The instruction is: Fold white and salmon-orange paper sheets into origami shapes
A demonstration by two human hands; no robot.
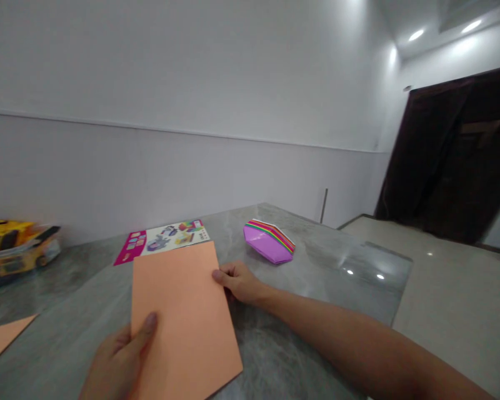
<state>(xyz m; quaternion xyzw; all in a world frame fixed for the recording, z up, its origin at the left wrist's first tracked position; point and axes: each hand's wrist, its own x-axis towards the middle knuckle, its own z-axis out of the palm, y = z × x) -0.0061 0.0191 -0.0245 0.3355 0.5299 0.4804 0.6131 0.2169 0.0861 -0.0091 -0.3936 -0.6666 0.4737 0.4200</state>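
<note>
1. Nearest the camera, the left hand point(119, 355) holds the near left edge of an orange sheet point(183, 311), thumb laid on its face, fingers hidden beneath. Whether the sheet's underside rests on the desk point(325, 266) cannot be told.

2. At the far left, a second orange piece point(4, 336) juts into view, apart from the left hand; beyond it sits a yellow toy vehicle point(12, 247).

3. Behind the orange sheet lies a printed card point(166, 239), near the wall point(191, 172). The sheet's far edge meets or overlaps it in view, so a low forward push could nudge the card.

4. On the other side, the right hand point(239, 282) pinches the orange sheet's right edge toward its far corner, thumb on top. Since the hands grip at staggered points, an uneven pull could bend or crease the sheet; a slack pinch could let it slip askew.

5. Just beyond the right hand lies a purple item point(269, 244) with a striped band. Swinging that hand forward might knock it.

6. Farther right, a stretch of desk gives more sideways room, up to the edge above the pale floor point(450, 294); leftward, the gap before the second orange piece is tighter.
</note>
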